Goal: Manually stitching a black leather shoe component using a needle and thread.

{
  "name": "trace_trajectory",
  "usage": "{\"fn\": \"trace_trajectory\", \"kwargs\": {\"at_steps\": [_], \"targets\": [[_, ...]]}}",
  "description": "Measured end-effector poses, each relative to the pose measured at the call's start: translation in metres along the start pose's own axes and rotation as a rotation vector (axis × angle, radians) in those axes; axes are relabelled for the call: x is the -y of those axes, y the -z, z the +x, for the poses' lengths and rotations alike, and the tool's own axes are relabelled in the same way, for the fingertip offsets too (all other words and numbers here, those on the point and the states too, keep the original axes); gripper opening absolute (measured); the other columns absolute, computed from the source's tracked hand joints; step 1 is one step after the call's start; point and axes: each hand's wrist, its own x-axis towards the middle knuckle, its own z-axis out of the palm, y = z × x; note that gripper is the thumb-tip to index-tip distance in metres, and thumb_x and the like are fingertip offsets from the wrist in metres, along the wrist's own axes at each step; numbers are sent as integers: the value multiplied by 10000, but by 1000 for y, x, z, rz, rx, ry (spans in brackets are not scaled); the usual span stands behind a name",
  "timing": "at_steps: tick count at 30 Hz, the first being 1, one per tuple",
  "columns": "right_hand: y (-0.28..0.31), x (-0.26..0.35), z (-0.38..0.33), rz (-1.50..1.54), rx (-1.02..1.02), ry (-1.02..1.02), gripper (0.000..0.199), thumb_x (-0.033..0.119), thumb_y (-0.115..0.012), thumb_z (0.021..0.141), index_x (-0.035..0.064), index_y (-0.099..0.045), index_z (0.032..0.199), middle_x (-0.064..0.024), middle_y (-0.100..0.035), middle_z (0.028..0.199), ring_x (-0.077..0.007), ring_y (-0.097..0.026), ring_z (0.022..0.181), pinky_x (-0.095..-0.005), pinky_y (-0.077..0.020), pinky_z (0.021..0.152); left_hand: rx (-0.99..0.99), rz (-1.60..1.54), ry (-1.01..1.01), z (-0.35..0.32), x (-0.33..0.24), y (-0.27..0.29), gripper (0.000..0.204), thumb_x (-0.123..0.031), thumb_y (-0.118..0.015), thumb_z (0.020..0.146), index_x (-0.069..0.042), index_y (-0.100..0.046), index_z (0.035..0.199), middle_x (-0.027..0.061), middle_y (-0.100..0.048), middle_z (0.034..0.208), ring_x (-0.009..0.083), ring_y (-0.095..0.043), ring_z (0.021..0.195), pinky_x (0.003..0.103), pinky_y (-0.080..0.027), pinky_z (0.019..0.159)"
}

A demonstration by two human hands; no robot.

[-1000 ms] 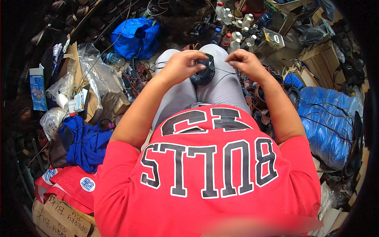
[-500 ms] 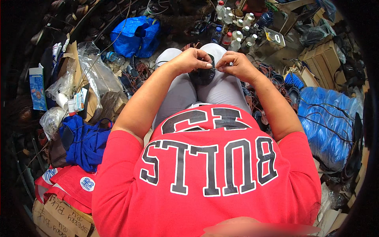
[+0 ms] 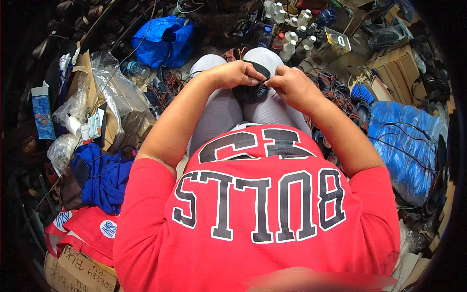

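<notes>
A black shoe (image 3: 254,94) with a puckered seam rests on my lap between my grey-clad thighs. My left hand (image 3: 239,74) is closed at its far edge, with thumb and fingers pinched together on the shoe. Just to the right, my right hand (image 3: 295,86) is closed too, its thumb and forefinger pinched close to the left fingertips. Whatever sits in that right pinch is too small to make out. Part of the shoe is hidden under both hands.
Bottles (image 3: 288,50) stand beyond my knees, near a blue bag (image 3: 163,43). Brown laced shoes (image 3: 335,95) crowd my right side, beside a blue brush (image 3: 362,93) and a plastic-wrapped blue bundle (image 3: 404,146). Blue cloth (image 3: 104,175) and a cardboard box (image 3: 80,270) lie left.
My right hand has turned over, its back now facing up, and has come in slightly lower beside the shoe. My left hand stays pinched at the shoe. The whole view has shifted slightly.
</notes>
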Motion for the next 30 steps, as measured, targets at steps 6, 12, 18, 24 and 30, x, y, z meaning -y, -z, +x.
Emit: {"fn": "trace_trajectory", "kwargs": {"at_steps": [6,12,18,24,30], "targets": [[11,3,33,-95,289,-42,134,63,-606,723,94,-693,819,-129,-584,826,-325,-582,813,-397,-469,699,-29,125,-27,7,2,4,324,15,-627,753,-64,-648,1067,10,-630,945,102,-552,873,236,-425,815],[14,-23,37,161,415,-114,196,37,-658,704,98,-705,884,-129,-592,801,-279,-607,804,-355,-479,708,-272,93,-25,9,-7,0,211,4,-703,696,-63,-673,894,-13,-649,787,52,-526,643,221,-434,550],[-10,-34,29,393,334,-237,157,104,-682,749,16,-622,866,-49,-616,771,-131,-571,708,-269,-465,668,-573,251,-89,10,9,-15,216,-63,-740,669,-50,-663,870,42,-620,807,159,-566,764,276,-458,707],[-2,-56,5,898,231,-511,209,231,-609,868,45,-636,960,33,-582,810,-62,-503,717,-205,-404,653,-635,397,-128,-29,3,-39,168,-115,-746,676,-45,-656,799,91,-572,831,236,-566,824,322,-455,730],[-28,-55,-1,388,-106,-212,190,203,-691,729,37,-615,781,-67,-529,792,-188,-529,783,-305,-423,699,-448,40,-51,-25,22,-39,109,-67,-628,802,-40,-594,903,42,-564,810,147,-553,816,281,-450,733]]}}
